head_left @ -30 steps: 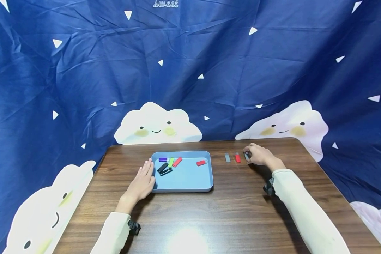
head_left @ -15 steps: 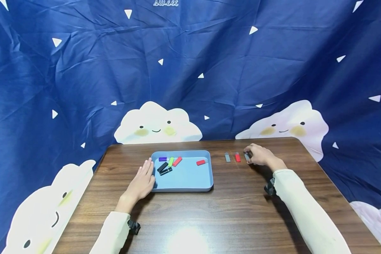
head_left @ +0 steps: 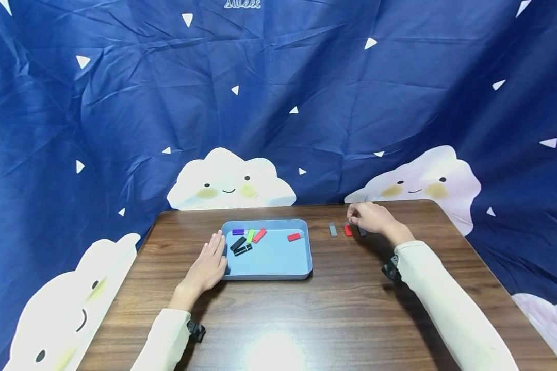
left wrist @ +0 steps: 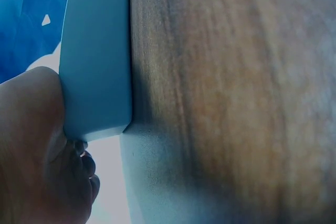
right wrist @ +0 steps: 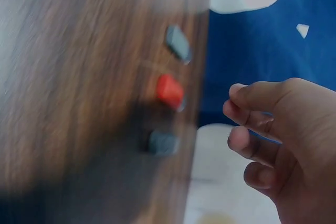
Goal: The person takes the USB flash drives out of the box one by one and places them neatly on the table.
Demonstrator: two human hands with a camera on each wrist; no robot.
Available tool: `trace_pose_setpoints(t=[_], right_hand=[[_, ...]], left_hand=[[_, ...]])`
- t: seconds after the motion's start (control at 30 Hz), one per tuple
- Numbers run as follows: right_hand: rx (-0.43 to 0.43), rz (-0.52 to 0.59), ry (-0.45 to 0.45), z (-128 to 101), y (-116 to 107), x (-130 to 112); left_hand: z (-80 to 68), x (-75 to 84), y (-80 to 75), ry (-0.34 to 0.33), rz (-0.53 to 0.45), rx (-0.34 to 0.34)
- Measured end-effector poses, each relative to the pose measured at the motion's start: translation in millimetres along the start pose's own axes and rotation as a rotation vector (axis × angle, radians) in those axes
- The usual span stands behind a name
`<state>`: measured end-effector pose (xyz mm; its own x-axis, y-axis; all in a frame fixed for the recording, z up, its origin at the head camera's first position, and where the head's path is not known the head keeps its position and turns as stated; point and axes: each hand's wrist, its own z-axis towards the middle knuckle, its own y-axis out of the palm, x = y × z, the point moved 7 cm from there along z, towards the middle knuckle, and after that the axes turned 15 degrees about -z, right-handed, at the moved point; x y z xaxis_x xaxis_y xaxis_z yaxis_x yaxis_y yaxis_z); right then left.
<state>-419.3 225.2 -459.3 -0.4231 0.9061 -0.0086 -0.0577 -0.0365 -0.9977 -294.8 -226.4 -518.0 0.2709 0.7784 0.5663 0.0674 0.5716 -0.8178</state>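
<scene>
My left hand (head_left: 206, 265) lies with straight fingers along the left side of a shallow blue tray (head_left: 266, 277); in the left wrist view the palm is against the tray's wall (left wrist: 97, 51). Right of the tray, three USB sticks stand in a row on the table: a grey one (head_left: 332, 230), a red one (head_left: 347, 230) and a dark grey one (head_left: 362, 231). Above the last two hovers my right hand (head_left: 370, 216), fingers loosely bent. The right wrist view shows nothing between thumb and fingers, apart from the red stick (right wrist: 169, 91).
Inside the tray, a purple stick (head_left: 238, 232), a green one (head_left: 250, 236), a red one (head_left: 259, 236) and two black ones (head_left: 238, 243) cluster at left. Another red stick (head_left: 294, 237) lies at right. A blue curtain (head_left: 278, 103) hangs behind the wooden table (head_left: 353, 309).
My right hand has let go of the dark grey USB stick, rising from it and shifting left over the row. The left hand and tray have not moved.
</scene>
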Motion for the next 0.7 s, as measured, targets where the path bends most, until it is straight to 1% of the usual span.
trace_pose_setpoints(t=[0.1,0.33,0.57,0.7], right_hand=[[0.023,-0.016,-0.041,3.9,-9.6,-15.4],[0.048,-0.039,-0.108,12.6,-23.9,-47.7],[0.030,-0.045,-0.158,23.3,-33.6,-79.9],[0.013,-0.033,-0.171,29.0,-34.4,-95.7]], left_hand=[[-0.3,-0.7,0.5,0.008,-0.010,0.007],[-0.9,-2.1,1.8,-0.012,0.004,-0.013],[-1.4,-1.3,0.5,-0.026,0.019,-0.013],[-0.2,-1.3,0.8,-0.016,0.008,-0.002]])
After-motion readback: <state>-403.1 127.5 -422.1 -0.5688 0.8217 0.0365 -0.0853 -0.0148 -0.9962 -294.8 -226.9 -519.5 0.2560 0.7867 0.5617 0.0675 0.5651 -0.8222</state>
